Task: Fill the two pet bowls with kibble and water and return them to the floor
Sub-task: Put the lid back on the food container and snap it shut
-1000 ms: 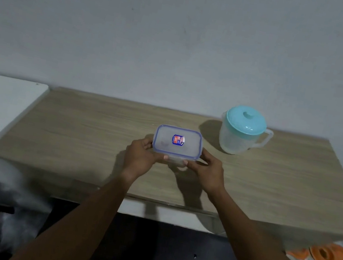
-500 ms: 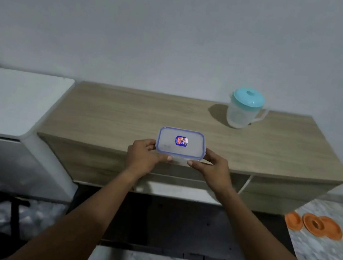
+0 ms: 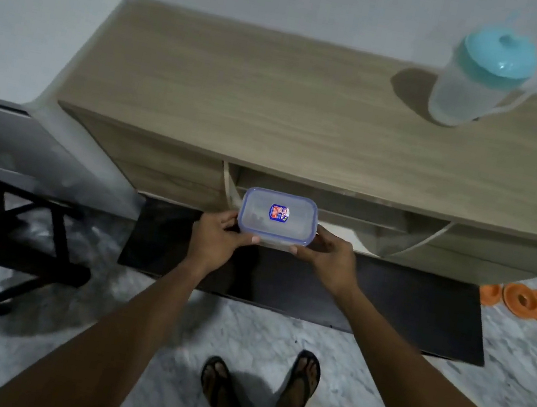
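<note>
A clear rectangular plastic container (image 3: 277,215) with a blue-rimmed lid and a small sticker is held in the air in front of the wooden cabinet (image 3: 277,104). My left hand (image 3: 219,241) grips its left end and my right hand (image 3: 327,258) grips its right end. What is inside it cannot be made out. A translucent water jug (image 3: 475,82) with a teal lid stands on the cabinet top at the far right. Orange pet bowls (image 3: 526,302) lie on the floor to the right, past the cabinet's end.
A white unit (image 3: 28,31) adjoins the cabinet on the left. A black mat (image 3: 403,306) lies on the marble floor before the cabinet. A dark chair frame (image 3: 20,242) stands at the left. My sandalled feet (image 3: 259,392) are below.
The container came off the cabinet top and back towards me, held in both hands. The view tilted down and pulled back, so the floor, my feet and the bowls now show.
</note>
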